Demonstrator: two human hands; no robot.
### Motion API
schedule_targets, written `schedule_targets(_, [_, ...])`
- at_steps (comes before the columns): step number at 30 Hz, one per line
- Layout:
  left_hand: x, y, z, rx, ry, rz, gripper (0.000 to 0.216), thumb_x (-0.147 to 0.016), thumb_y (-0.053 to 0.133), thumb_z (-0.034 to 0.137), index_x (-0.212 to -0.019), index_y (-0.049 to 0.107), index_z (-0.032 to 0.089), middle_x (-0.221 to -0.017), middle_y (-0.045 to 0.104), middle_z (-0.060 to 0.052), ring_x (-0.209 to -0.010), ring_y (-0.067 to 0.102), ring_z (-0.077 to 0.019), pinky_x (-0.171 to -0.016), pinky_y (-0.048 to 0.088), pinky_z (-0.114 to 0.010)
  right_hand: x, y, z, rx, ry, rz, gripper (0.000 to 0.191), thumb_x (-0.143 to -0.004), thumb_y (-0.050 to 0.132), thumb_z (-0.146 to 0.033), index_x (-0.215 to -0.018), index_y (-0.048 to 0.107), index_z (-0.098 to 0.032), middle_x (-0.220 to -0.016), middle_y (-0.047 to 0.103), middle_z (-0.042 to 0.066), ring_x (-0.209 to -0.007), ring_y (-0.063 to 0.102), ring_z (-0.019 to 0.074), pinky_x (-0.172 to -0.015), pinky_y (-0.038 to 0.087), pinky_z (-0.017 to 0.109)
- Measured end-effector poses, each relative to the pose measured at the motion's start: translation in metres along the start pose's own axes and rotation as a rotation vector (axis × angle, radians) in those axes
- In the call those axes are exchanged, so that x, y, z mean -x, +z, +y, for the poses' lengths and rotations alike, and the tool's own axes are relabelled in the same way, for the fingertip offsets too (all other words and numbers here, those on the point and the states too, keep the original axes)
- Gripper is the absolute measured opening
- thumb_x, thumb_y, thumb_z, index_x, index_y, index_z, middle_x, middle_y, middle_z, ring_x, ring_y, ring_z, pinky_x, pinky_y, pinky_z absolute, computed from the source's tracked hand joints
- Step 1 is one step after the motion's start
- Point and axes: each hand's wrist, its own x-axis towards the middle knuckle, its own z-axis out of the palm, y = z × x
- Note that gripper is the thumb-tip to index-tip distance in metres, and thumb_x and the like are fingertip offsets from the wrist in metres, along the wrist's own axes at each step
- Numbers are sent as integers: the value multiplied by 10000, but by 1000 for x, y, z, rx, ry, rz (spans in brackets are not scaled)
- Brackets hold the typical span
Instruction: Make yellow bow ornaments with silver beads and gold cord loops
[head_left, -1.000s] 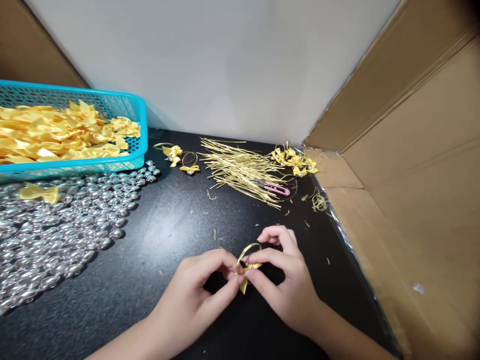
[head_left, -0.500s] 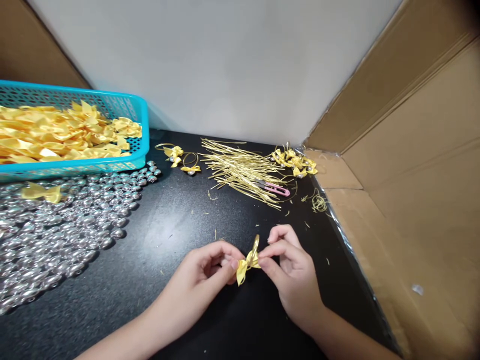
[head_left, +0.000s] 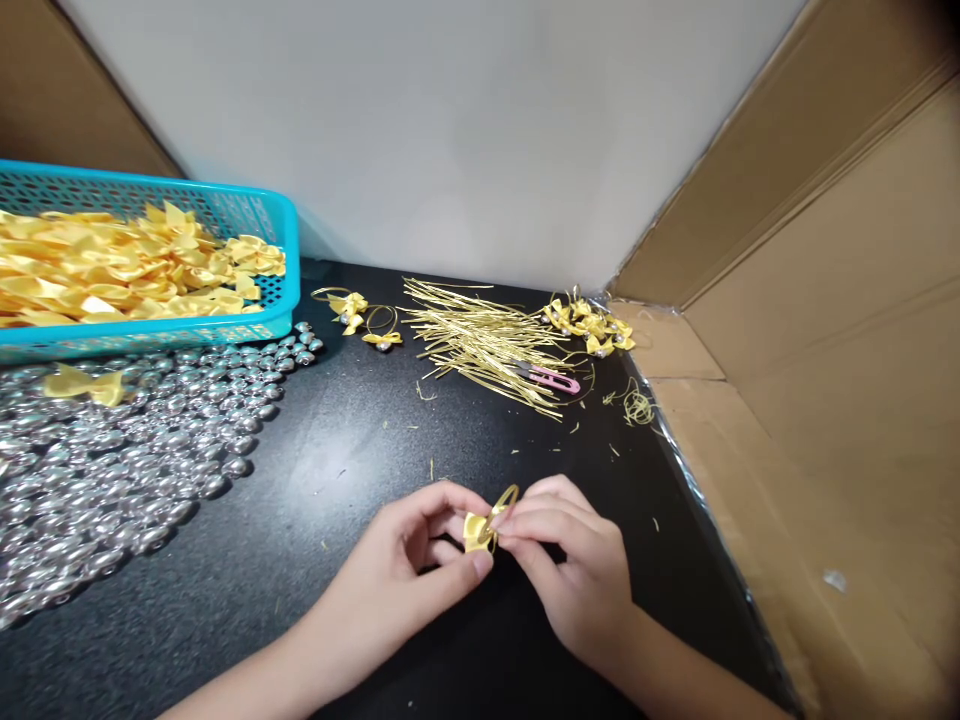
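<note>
A small yellow ribbon bow (head_left: 475, 531) is between my two hands, above the black table. A loop of gold cord (head_left: 507, 503) stands up from its middle. My left hand (head_left: 420, 560) pinches the bow's left side between thumb and fingers. With thumb and fingertips closed, my right hand (head_left: 574, 555) grips the bow's right side at the foot of the loop, and its fingers hide that end. Beyond the hands lies a heap of cut gold cords (head_left: 480, 340), with pink-handled thread snips (head_left: 553, 379) on its right edge.
A blue plastic basket (head_left: 289, 260) full of yellow bows stands at the left. Silver beads (head_left: 135, 450) spread in front of it, one loose bow (head_left: 84, 385) on top. Finished-looking looped bows (head_left: 589, 322) lie at the back right, two more (head_left: 382, 340) near the basket. Cardboard (head_left: 825, 300) borders the right.
My right hand has moved slightly left and closed more tightly on the bow at the loop. The bow has turned, and my left thumb has shifted along its lower edge.
</note>
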Motion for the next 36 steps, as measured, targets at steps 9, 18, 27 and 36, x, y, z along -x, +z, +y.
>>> schedule_targets(9, [1, 3, -1, -125, -16, 141, 208, -801, 668, 367, -761, 662, 163, -683, 609, 4, -646, 511, -133, -608, 406, -223, 0, 2, 0, -7, -36, 52, 205, -834, 640, -54, -852, 714, -244, -749, 764, 12, -676, 668, 163, -644, 545, 314])
schedule_targets(18, [0, 0, -3, -107, -43, 171, 212, -790, 680, 374, -751, 666, 166, -657, 601, 15, -628, 495, -122, -594, 391, -211, 6, 0, 6, -244, 116, 129, 263, -837, 617, -21, -915, 683, -263, -823, 751, -11, -773, 684, 138, -713, 567, 282])
schedule_targets(27, [-2, -1, -1, -17, -65, 141, 226, -730, 742, 365, -755, 677, 150, -655, 671, -4, -616, 533, -115, -593, 409, -205, 5, 1, -2, -416, 376, 31, 116, -874, 624, -121, -866, 656, -232, -817, 776, 3, -719, 741, 137, -709, 602, 242])
schedule_targets(36, [-2, 0, -3, 13, -105, 175, 244, -705, 759, 367, -720, 671, 141, -574, 606, 27, -550, 469, -89, -534, 342, -191, -1, -1, -2, -737, 548, 9, 168, -790, 707, -62, -800, 688, -228, -797, 773, -19, -716, 737, 106, -719, 600, 198])
